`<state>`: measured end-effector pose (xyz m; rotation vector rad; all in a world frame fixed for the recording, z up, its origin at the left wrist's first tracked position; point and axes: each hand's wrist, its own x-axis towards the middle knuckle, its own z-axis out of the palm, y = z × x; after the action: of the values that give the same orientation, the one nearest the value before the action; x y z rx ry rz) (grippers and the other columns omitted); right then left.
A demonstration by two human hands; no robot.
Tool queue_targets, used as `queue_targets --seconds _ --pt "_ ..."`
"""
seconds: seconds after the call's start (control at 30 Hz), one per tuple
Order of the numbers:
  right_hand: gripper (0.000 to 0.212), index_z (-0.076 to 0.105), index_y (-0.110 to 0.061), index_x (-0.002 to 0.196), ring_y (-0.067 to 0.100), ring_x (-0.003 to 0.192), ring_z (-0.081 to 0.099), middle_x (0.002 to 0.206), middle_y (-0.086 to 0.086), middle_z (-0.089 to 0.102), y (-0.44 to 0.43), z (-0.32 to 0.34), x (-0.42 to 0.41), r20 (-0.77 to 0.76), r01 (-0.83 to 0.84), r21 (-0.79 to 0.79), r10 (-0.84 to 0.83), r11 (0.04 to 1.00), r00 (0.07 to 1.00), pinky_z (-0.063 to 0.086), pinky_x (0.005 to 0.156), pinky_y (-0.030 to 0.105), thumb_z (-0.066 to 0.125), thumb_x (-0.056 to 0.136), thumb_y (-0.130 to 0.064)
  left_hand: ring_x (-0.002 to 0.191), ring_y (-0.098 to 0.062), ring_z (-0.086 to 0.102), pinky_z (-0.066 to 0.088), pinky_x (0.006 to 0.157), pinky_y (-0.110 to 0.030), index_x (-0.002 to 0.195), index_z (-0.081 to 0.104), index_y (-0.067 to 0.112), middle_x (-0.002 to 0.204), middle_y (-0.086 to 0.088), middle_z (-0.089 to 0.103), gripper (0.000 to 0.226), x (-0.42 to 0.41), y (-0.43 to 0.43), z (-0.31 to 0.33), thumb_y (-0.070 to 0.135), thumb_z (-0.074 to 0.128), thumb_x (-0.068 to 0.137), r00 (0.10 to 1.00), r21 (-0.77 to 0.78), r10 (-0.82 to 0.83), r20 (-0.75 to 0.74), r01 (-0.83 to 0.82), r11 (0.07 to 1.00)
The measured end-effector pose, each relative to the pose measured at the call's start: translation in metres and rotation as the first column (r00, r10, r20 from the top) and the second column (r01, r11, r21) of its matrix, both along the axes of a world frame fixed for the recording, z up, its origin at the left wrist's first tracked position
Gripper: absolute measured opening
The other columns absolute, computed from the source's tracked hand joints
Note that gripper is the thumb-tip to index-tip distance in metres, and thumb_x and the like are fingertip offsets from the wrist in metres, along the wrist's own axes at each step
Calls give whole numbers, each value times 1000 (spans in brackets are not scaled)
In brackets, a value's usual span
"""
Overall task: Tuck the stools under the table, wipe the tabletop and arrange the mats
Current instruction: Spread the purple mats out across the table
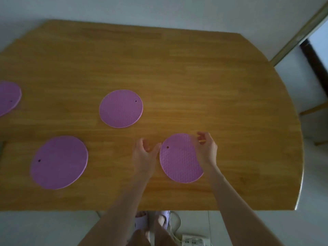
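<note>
Nearest me, below the table's point(177, 197) front edge, I see my feet in pale slippers point(140, 221) on the floor, with a white power strip point(192, 241) at 5 o'clock of them. No stools are in view, so I cannot tell whether they are tucked in.

On the wooden top, my two hands bracket the near-right purple mat point(179, 158). My left hand point(144, 153) sits at its 9 o'clock, fingers point(147, 144) loosely curled and spread, the thumb just touching or just beside the rim; I cannot tell which. My right hand point(208, 150) is at its 2 o'clock, fingers point(202, 137) apart and bent over the edge, gripping nothing firmly that I can see. The mat lies flat, its hang hole toward 10 o'clock.

I judge the step in hand to be the mat arranging, and this is the last one to set. To do it well I should nudge it with light fingertip pressure from both sides, sliding and not lifting, since the thin silicone would flop. I would line it up with the near-left mat point(59, 162) at 9 o'clock.

Farther off, the centre mat point(121, 108) lies at 11 o'clock of my hands, and a fourth mat point(8, 97) is cut off by the frame's left edge. Spacing looks uneven, so that is what I would check.
</note>
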<state>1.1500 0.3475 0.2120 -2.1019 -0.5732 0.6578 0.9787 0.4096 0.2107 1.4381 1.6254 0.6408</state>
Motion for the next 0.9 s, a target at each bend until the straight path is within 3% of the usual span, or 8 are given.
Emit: queue_targets --seconds 0.07,0.2,0.33,0.53,0.7,0.9 --pt "30 62 -17 108 16 82 60 88 -7 61 18 3 -7 -17 -36 6 36 999 999 51 71 35 65 86 -37 86 -23 57 45 75 -36 105 52 14 94 1 54 44 -5 10 1 35 76 75 998 -13 54 21 -54 998" --pt "23 61 -19 103 17 82 61 84 -8 61 54 5 -24 -55 -81 10 81 997 995 50 72 37 65 86 -34 87 -19 58 42 72 -31 114 52 11 108 -5 57 53 -22 34 3 39 74 75 991 -18 133 -1 -133 991" --pt "26 61 -16 105 15 79 60 86 -5 61 90 4 -43 -69 -125 46 128 991 989 49 72 33 66 86 -34 93 -19 58 48 80 -38 124 49 12 115 -2 51 60 -42 62 8 39 73 77 982 0 188 1 -188 982" --pt "33 60 -16 110 18 86 60 93 -5 62 151 -2 -74 -68 -205 46 208 978 976 51 79 39 67 85 -37 92 -12 45 36 76 -27 128 46 9 124 -6 48 64 -71 110 10 40 71 78 968 -8 248 -45 -249 968" --pt "43 58 -16 116 17 98 61 106 -2 64 197 -11 -86 -44 -215 42 217 976 975 51 84 40 68 83 -42 103 -23 53 42 76 -33 130 41 8 130 -7 45 70 -80 148 -5 47 69 79 960 -43 269 -73 -272 961" --pt "41 58 -16 117 19 98 60 103 -2 66 217 -21 -91 35 -221 -31 222 975 974 48 88 42 65 86 -42 106 -26 53 38 72 -33 125 43 6 123 -8 48 66 -73 161 -10 47 68 80 947 -40 261 -186 -273 961"
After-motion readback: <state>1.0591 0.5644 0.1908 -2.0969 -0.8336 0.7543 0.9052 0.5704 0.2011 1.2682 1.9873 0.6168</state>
